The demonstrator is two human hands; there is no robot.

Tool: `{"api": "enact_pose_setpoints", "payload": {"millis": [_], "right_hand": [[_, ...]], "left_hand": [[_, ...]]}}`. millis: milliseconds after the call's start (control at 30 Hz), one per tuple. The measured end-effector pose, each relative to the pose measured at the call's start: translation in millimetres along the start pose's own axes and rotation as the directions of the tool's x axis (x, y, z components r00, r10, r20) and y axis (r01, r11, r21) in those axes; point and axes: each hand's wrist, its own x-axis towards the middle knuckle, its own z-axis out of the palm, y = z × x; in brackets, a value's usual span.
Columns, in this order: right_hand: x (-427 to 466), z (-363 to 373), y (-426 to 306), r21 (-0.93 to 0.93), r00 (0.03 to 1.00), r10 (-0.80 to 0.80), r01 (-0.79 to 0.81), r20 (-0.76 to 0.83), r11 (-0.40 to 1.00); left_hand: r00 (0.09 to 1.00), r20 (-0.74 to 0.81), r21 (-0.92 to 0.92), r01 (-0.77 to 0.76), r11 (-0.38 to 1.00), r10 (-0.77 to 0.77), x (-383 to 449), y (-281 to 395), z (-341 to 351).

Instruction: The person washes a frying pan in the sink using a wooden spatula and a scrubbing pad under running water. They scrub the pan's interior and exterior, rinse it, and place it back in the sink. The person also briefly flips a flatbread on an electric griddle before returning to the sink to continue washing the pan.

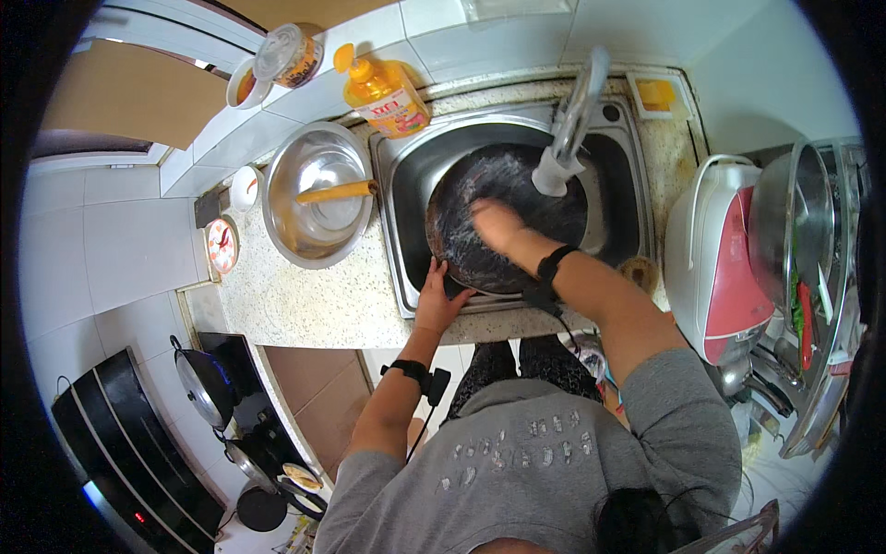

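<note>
A large round dark pan or lid (547,228), streaked with whitish suds or water, lies in the steel sink (396,277) below the tap (571,131). Its near left rim is held by my left hand (439,299), fingers on the edge and thumb along the near side. My right hand (497,225) is blurred over the dark surface, its fingers pressed down on it; whether it holds a scrubber underneath cannot be made out. Straps with small black devices circle both wrists or forearms.
Left of the sink, a steel bowl (280,228) bears a yellowish stick (337,192). An orange pump bottle (394,104) stands behind. A brown scrubber (638,273) sits at the sink's right corner, near a white and pink appliance (734,270). Pans (208,381) stand at the lower left.
</note>
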Motion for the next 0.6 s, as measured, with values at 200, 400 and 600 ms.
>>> {"api": "enact_pose_setpoints", "payload": {"millis": [200, 400, 600], "right_hand": [[54, -34, 124, -0.294, 0.94, 0.302, -0.338, -0.16, 0.894], [37, -19, -26, -0.302, 0.989, -0.078, 0.113, 0.126, 0.947], [49, -99, 23, -0.336, 0.868, 0.491, -0.442, 0.072, 0.831]], "left_hand": [[0.998, -0.051, -0.013, -0.032, 0.999, 0.032, -1, 1, 2], [0.995, -0.077, 0.044, -0.066, 0.997, 0.07, 0, -2, 2], [0.999, -0.025, -0.044, 0.022, 0.999, -0.023, 1, 2, 0]]}}
